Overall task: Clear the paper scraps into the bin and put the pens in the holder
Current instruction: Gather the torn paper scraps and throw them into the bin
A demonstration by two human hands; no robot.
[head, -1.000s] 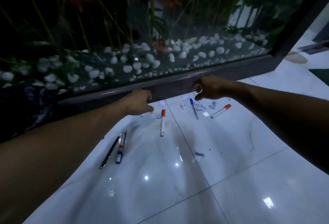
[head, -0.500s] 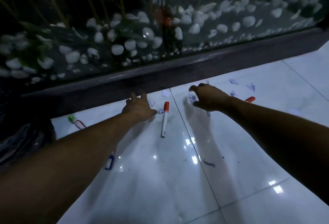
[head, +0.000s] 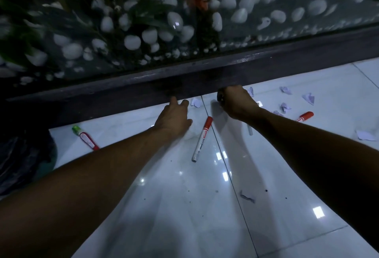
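Both arms reach out low over the white tiled floor (head: 168, 206) toward the dark base (head: 225, 73) of a glass case full of white pebbles (head: 132, 42).

The left hand (head: 174, 117) lies palm down with its fingers stretched forward and holding nothing; the fingertips come close to a paper scrap (head: 195, 102) lying right against the base.

The right hand (head: 235, 101) is curled into a loose fist at the foot of the base. Whether it has a scrap inside I cannot tell, as the fingers are turned away.

Between the two forearms a red-capped marker (head: 202, 139) lies on the floor, cap toward the base, just beside the left hand. A second red marker (head: 305, 116) shows past the right forearm, partly hidden by it. A green-capped marker (head: 85, 137) lies near the base on the left, beside a dark bag (head: 24, 155).

More scraps (head: 307, 98) are scattered to the right along the base, well apart from each other, and one flat piece (head: 365, 135) sits at the right edge. A small dark scrap (head: 247, 198) lies nearer me, by the tile joint.
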